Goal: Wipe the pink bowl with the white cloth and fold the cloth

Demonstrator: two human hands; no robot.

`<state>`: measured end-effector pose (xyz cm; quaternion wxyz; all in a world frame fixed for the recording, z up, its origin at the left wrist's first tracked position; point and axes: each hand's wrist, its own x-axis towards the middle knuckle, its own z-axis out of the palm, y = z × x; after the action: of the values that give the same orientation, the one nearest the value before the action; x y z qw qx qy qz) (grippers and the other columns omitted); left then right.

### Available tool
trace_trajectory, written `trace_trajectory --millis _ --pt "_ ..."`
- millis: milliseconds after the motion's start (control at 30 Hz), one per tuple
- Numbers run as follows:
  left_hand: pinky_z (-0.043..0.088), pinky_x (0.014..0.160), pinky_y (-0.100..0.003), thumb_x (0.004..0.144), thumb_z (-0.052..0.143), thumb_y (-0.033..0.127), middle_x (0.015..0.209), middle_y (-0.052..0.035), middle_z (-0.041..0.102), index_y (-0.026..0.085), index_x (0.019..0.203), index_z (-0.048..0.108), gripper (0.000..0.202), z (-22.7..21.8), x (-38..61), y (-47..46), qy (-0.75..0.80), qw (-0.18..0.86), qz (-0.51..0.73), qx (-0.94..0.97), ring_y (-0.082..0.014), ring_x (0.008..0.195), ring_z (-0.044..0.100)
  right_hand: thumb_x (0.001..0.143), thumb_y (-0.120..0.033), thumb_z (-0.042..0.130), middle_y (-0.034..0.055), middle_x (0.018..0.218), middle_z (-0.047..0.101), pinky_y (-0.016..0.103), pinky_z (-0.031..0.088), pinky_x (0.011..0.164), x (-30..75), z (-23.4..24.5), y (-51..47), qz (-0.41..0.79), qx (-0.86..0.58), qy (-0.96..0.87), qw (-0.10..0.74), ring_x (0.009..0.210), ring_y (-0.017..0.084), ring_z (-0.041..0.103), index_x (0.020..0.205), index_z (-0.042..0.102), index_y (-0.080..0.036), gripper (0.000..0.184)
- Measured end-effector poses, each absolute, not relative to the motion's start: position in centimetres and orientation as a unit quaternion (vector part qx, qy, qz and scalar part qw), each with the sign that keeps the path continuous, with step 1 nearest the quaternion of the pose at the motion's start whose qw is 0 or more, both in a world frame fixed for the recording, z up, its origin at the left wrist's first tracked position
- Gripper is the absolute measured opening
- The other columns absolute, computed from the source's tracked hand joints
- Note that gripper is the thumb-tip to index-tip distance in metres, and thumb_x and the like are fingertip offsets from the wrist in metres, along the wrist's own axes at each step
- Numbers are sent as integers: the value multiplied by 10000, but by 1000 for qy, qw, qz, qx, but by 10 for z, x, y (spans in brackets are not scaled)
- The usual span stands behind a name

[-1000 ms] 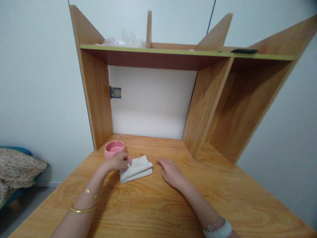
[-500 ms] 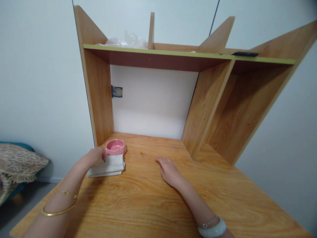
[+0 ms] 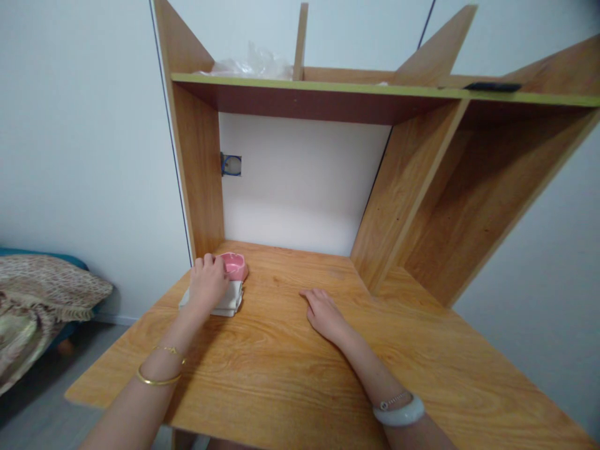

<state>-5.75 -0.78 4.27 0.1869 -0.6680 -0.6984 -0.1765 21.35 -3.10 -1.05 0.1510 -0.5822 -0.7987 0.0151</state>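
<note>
A pink faceted dish (image 3: pixel 237 267), like an ashtray, stands on the desk at the back left. In front of it lies a folded whitish cloth (image 3: pixel 229 300). My left hand (image 3: pixel 209 280) is over the cloth and beside the dish, covering the dish's left side. Its fingers are bent and slightly apart; whether they touch the dish or cloth I cannot tell. Lying low on the wooden desk (image 3: pixel 272 350), my right hand (image 3: pixel 323 314) has its fingers stretched out and nothing in them.
A wooden shelf unit (image 3: pixel 422 187) rises behind the desk, with upright panels at both sides. Clear plastic wrap (image 3: pixel 257 64) and a flat black object (image 3: pixel 493 87) lie on its upper shelf. A wall socket box (image 3: pixel 232 165) sits at the back. A patterned fringed blanket (image 3: pixel 47 287) is at far left.
My left hand has moved forward and right, from the cloth's left side to beside the pink dish. My right hand stays about where it was. The view has shifted slightly.
</note>
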Motion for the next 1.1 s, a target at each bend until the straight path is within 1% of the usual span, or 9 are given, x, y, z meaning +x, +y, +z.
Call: trace_trajectory --millis 100,200,333,433,467,600,733,933,1100 --pt "368 770 -348 779 399 193 951 -143 519 90 950 518 233 48 -38 -14 -688 205 -198 -667 -269 919 464 791 -117 362 120 1131 534 317 323 918 215 -15 -28 17 -574 -800 173 1086 200 431 1173 483 -125 401" --pt "358 797 -349 771 423 191 974 -121 526 111 961 489 217 45 -21 -13 -652 179 -209 -706 -246 921 469 828 -209 377 134 1152 527 321 316 941 218 -20 -25 31 -564 -801 198 1103 205 431 1170 478 -104 372" --pt "358 821 -331 746 449 163 991 -105 541 126 965 464 223 36 0 -12 -629 110 -192 -745 -229 960 481 843 -307 399 165 1198 503 320 296 971 220 -27 -21 58 -563 -793 226 1157 214 407 1192 456 -66 428" --pt "363 840 -340 772 421 154 1022 -136 551 125 997 448 229 30 19 -14 -624 81 -168 -759 -241 1013 490 845 -350 397 177 1235 480 336 278 991 221 -31 -20 67 -566 -787 235 1188 225 386 1221 431 -52 481" --pt "382 815 -340 789 400 157 1016 -146 561 121 1023 437 239 27 25 -14 -620 56 -153 -767 -242 988 516 846 -360 392 177 1245 474 341 272 997 221 -32 -19 68 -566 -787 235 1195 227 380 1231 423 -52 494" --pt "433 705 -342 839 325 185 936 -149 609 121 1101 405 281 14 43 -13 -615 -2 -133 -777 -252 878 594 847 -373 379 176 1270 458 353 264 1008 221 -32 -19 69 -566 -786 239 1212 226 366 1253 401 -52 518" --pt "436 714 -340 814 363 159 955 -150 620 127 1106 417 299 3 44 -10 -613 -20 -137 -778 -254 895 598 844 -367 381 182 1268 459 355 277 1002 222 -33 -19 68 -570 -782 242 1206 230 376 1250 402 -42 521" --pt "435 710 -313 803 389 182 940 -105 634 169 1080 442 282 -3 36 -3 -612 -43 -155 -774 -227 881 603 840 -383 389 162 1264 470 356 290 995 223 -34 -17 70 -570 -782 244 1199 224 387 1248 413 -76 511" --pt "423 728 -301 795 396 181 950 -96 635 177 1076 450 286 -7 37 2 -610 -63 -170 -771 -218 900 597 833 -378 405 178 1253 475 351 292 994 223 -32 -17 79 -568 -782 244 1194 230 392 1240 419 -52 521"
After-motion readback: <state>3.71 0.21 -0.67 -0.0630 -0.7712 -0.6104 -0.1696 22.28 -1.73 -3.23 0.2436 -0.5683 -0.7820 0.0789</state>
